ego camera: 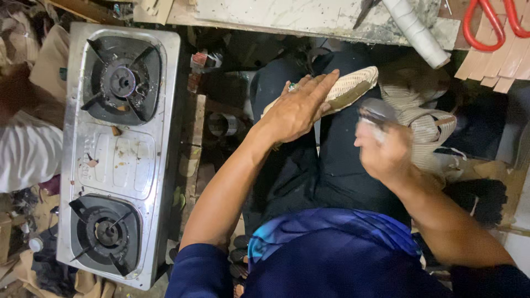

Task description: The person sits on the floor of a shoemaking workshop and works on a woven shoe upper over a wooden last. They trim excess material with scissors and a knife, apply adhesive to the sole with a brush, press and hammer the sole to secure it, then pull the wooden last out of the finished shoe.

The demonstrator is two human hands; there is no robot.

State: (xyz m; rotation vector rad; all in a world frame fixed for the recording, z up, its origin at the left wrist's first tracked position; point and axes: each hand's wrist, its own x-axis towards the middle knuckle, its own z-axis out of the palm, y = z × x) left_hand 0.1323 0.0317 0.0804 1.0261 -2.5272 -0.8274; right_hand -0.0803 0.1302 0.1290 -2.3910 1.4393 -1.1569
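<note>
My left hand [298, 107] lies flat over a woven, beige shoe sole [353, 85] resting on my lap and presses it down with the fingers stretched along it. My right hand [383, 149] is blurred by motion and is closed on a small grey tool [377, 110], held just right of the sole. What kind of tool it is cannot be made out. More woven beige shoe pieces [425, 124] lie to the right of my right hand.
A steel two-burner gas stove [118, 160] lies at the left. A marble-topped bench edge [309, 19] runs along the top, with a white roll [417, 30], red-handled scissors [488, 25] and tan cut strips [499, 66]. Clutter and scraps fill the floor.
</note>
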